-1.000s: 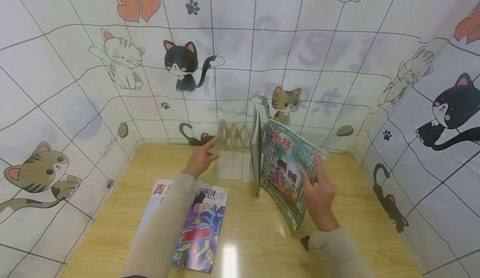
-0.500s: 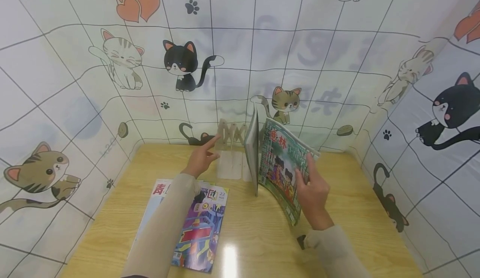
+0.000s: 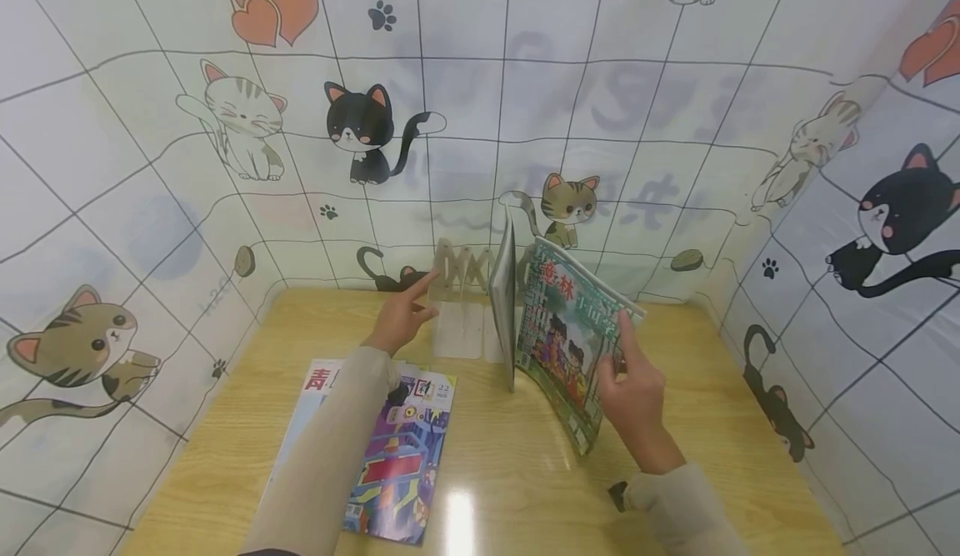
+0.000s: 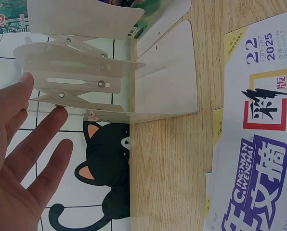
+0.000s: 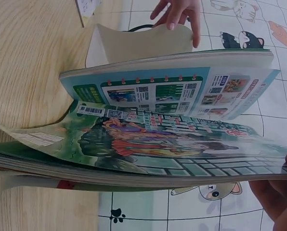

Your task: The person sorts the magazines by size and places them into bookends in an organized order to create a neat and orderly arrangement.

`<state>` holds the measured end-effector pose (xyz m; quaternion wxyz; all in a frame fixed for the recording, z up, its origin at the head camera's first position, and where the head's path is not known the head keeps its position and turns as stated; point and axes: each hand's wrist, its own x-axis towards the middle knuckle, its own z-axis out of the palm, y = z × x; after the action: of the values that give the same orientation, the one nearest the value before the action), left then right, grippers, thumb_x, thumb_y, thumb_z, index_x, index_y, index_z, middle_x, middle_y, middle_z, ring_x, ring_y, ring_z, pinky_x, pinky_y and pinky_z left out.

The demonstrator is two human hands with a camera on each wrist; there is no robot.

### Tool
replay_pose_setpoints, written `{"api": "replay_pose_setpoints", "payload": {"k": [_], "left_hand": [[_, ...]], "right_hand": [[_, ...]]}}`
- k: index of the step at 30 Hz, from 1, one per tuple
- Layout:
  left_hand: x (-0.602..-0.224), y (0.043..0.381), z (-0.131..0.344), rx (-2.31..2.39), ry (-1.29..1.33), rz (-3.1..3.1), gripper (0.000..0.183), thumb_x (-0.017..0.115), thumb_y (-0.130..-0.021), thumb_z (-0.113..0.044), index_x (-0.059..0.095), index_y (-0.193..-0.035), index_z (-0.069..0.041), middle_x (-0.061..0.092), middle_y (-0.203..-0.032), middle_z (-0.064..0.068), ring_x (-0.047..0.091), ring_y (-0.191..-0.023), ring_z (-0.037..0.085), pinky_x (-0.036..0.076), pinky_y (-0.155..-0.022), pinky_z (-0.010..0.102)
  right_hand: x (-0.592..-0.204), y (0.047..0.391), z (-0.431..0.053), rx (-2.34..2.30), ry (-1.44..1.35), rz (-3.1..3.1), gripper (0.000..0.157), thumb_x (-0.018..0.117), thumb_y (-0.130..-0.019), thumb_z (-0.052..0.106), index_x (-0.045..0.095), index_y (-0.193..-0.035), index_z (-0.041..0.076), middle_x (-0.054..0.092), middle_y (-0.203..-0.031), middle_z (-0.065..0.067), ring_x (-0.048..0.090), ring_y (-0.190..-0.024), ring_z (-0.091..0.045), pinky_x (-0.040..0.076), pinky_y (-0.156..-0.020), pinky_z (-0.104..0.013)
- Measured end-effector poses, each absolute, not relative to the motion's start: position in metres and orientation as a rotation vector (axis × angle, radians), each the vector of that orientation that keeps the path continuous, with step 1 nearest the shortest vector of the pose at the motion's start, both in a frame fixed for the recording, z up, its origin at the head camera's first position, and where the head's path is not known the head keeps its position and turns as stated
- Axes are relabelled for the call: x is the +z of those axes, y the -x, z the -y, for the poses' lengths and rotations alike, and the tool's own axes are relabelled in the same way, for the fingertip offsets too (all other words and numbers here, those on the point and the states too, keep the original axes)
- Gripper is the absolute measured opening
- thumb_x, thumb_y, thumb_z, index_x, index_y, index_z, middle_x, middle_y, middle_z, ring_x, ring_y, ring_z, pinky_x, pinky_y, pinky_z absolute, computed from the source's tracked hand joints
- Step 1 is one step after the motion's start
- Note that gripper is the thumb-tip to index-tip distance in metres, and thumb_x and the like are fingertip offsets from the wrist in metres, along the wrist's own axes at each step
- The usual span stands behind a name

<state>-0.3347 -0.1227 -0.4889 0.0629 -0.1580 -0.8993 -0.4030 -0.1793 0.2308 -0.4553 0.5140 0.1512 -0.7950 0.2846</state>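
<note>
The right hand [image 3: 633, 393] grips a glossy, bowed bundle of green magazines [image 3: 568, 327] at its outer edge, on end just right of a flat upright magazine [image 3: 506, 314]. The left hand [image 3: 396, 323], fingers spread and fairly straight, touches a smooth cream bookstand [image 4: 167, 82] with riveted crossbars. Shiny-covered magazines lie overlapping on the wood-grained table [image 3: 517, 473].

- one rack [image 3: 459, 331]
- one table [image 3: 528, 481] beneath it
- two hands: left hand [image 3: 399, 323], right hand [image 3: 636, 398], beside it
- at least two upright magazines [image 3: 564, 335] at it
- at least two flat magazines [image 3: 408, 456] before it
</note>
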Motion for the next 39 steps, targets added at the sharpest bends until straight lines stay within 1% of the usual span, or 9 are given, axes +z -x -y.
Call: {"api": "replay_pose_setpoints", "payload": {"k": [6, 10, 13, 17, 22, 26, 31, 35, 39], "left_hand": [[-0.489, 0.333, 0.124, -1.218, 0.471, 2.731, 0.073, 0.071, -0.09, -0.015, 0.036, -0.151, -0.035, 0.051, -0.141, 0.012, 0.067, -0.093, 0.027, 0.055, -0.071, 0.042], [-0.487, 0.332, 0.123, -1.224, 0.441, 2.75, 0.074, 0.071, -0.09, -0.016, 0.035, -0.15, -0.042, 0.051, -0.142, 0.01, 0.067, -0.094, 0.026, 0.054, -0.071, 0.04], [-0.486, 0.333, 0.123, -1.229, 0.45, 2.743, 0.075, 0.07, -0.09, -0.015, 0.034, -0.149, -0.044, 0.05, -0.142, 0.012, 0.067, -0.094, 0.026, 0.054, -0.07, 0.039], [-0.487, 0.334, 0.125, -1.23, 0.492, 2.704, 0.074, 0.071, -0.09, -0.012, 0.036, -0.15, -0.036, 0.051, -0.141, 0.015, 0.067, -0.092, 0.028, 0.054, -0.067, 0.04], [-0.486, 0.334, 0.125, -1.229, 0.489, 2.712, 0.073, 0.07, -0.09, -0.011, 0.037, -0.151, -0.033, 0.05, -0.142, 0.016, 0.067, -0.092, 0.028, 0.054, -0.068, 0.041], [-0.484, 0.332, 0.124, -1.226, 0.471, 2.731, 0.072, 0.07, -0.091, -0.012, 0.036, -0.151, -0.033, 0.05, -0.143, 0.014, 0.067, -0.094, 0.029, 0.054, -0.069, 0.041], [-0.483, 0.33, 0.123, -1.227, 0.46, 2.739, 0.071, 0.07, -0.09, -0.014, 0.037, -0.15, -0.034, 0.051, -0.142, 0.012, 0.067, -0.094, 0.028, 0.054, -0.07, 0.041], [-0.483, 0.33, 0.123, -1.226, 0.465, 2.736, 0.072, 0.07, -0.09, -0.014, 0.037, -0.151, -0.033, 0.051, -0.142, 0.012, 0.067, -0.094, 0.028, 0.054, -0.07, 0.041], [-0.483, 0.33, 0.123, -1.233, 0.462, 2.735, 0.071, 0.07, -0.09, -0.013, 0.037, -0.151, -0.033, 0.05, -0.142, 0.012, 0.067, -0.095, 0.029, 0.055, -0.072, 0.042]], "right_hand": [[-0.454, 0.173, -0.228, 0.72, -0.327, 1.966, 0.063, 0.055, -0.078, -0.005, 0.048, -0.141, -0.001, 0.069, -0.082, -0.025, 0.061, -0.05, -0.028, 0.044, -0.039, -0.032], [-0.453, 0.169, -0.225, 0.711, -0.32, 1.972, 0.063, 0.055, -0.079, -0.006, 0.047, -0.141, -0.002, 0.069, -0.084, -0.026, 0.061, -0.051, -0.029, 0.044, -0.039, -0.032], [-0.452, 0.168, -0.223, 0.705, -0.315, 1.965, 0.062, 0.056, -0.079, -0.007, 0.047, -0.141, -0.003, 0.069, -0.088, -0.028, 0.063, -0.052, -0.031, 0.048, -0.041, -0.038], [-0.45, 0.171, -0.219, 0.69, -0.316, 1.957, 0.063, 0.059, -0.079, -0.009, 0.047, -0.141, -0.002, 0.068, -0.093, -0.03, 0.066, -0.057, -0.035, 0.051, -0.045, -0.044], [-0.455, 0.178, -0.212, 0.666, -0.319, 1.957, 0.064, 0.063, -0.078, -0.01, 0.048, -0.14, -0.002, 0.066, -0.103, -0.031, 0.067, -0.06, -0.035, 0.049, -0.042, -0.041], [-0.462, 0.186, -0.207, 0.673, -0.317, 1.961, 0.064, 0.064, -0.078, -0.011, 0.048, -0.14, -0.002, 0.068, -0.1, -0.028, 0.066, -0.057, -0.032, 0.041, -0.036, -0.033], [-0.467, 0.193, -0.198, 0.684, -0.325, 1.982, 0.068, 0.066, -0.079, -0.012, 0.044, -0.143, -0.003, 0.068, -0.095, -0.027, 0.06, -0.052, -0.025, 0.034, -0.036, -0.028], [-0.471, 0.2, -0.192, 0.676, -0.319, 1.998, 0.067, 0.065, -0.081, -0.01, 0.042, -0.143, -0.003, 0.067, -0.084, -0.023, 0.056, -0.052, -0.023, 0.037, -0.038, -0.031], [-0.475, 0.208, -0.188, 0.686, -0.322, 2.003, 0.067, 0.066, -0.082, -0.011, 0.042, -0.144, -0.003, 0.066, -0.081, -0.021, 0.059, -0.054, -0.024, 0.041, -0.039, -0.033]]}}
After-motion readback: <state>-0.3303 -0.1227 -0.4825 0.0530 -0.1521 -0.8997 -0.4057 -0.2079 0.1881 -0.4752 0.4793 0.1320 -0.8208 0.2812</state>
